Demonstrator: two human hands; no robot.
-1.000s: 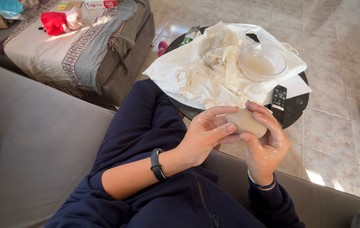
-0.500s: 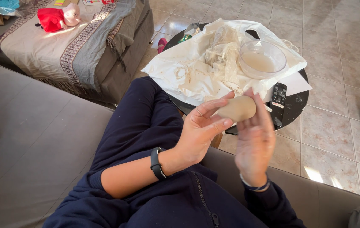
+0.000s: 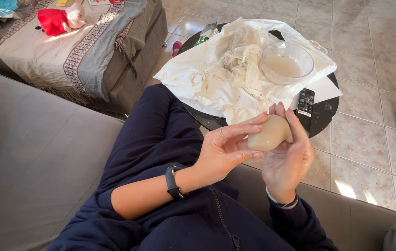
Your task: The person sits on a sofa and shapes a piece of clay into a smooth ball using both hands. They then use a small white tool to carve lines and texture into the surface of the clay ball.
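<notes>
Clay lump, beige, held above the lap, near side of the round bench. Left hand pinches it with curled fingers; right hand cups it from behind, part open, steadying it. Water bowl sits on the stained white sheet, within reach.

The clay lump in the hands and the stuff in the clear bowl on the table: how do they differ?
The clay lump is a firm, rounded beige solid; the bowl's contents look pale, flat and liquid. The lump is held up between the left hand and right hand; the bowl rests untouched on the crumpled white sheet. The lump is opaque; the bowl is see-through. Both share a similar pale beige tone.
</notes>
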